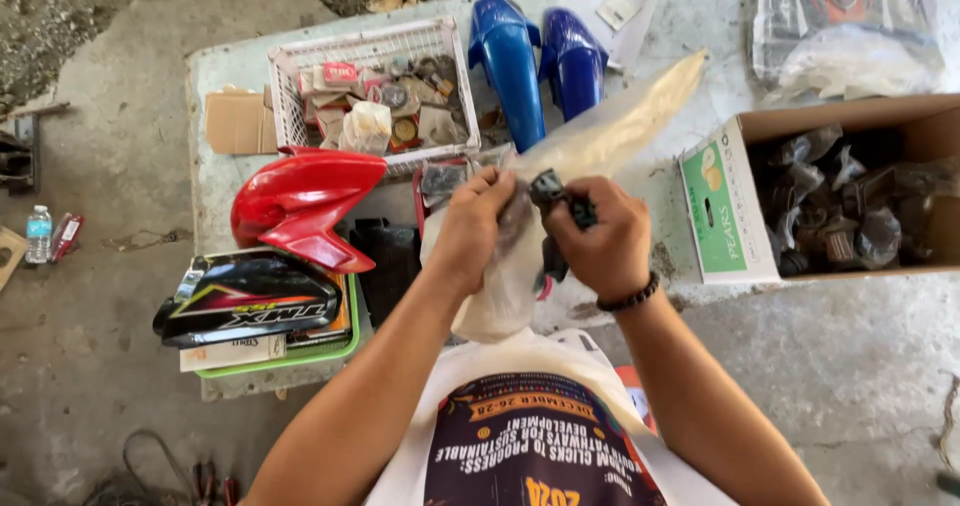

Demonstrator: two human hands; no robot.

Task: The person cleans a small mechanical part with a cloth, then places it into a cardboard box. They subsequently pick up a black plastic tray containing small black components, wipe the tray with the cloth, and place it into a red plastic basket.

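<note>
Held up between both hands, just above the table edge: a long clear bag [610, 126], with its far end trailing away past the right hand and its near end hanging down toward the chest.

Left hand [468, 228]: fingers curled and pinching the bag's film near its middle, gathering it.

Right hand [605, 241]: closed around a small black part [548, 188], with a beaded bracelet [630, 296] at the wrist. Part pressed right against the film, between the two sets of knuckles, touching the bag. Cannot tell whether inside the film or still outside it.

Judged step: working the part at the bag, mid-handling, nothing set down.

Needed for any further move: a steady left pinch to keep the film taut, and a firm right grip, since the film looks slack and slippery.

Around the hands: a cardboard box [715, 206] of dark wrapped parts just right of the right hand; a red fairing [300, 201] left of the left hand; a white basket [285, 96] of small packets and two blue fenders [510, 56] beyond both.
</note>
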